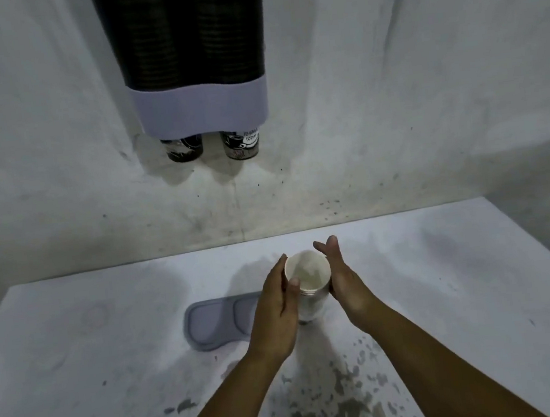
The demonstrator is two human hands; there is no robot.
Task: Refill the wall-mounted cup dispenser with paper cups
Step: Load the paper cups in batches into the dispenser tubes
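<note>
While both forearms are reaching in from the near edge of a white table, the left hand and right hand are flanking a short stack of paper cups standing open-mouth-up mid-table, fingers straight against its sides, the left thumb lying at the rim. A grey dispenser lid is lying flat just left of the stack. Well above, the wall-mounted cup dispenser is showing two printed cups poking out below, with bare wall between it and the table's far edge.
</note>
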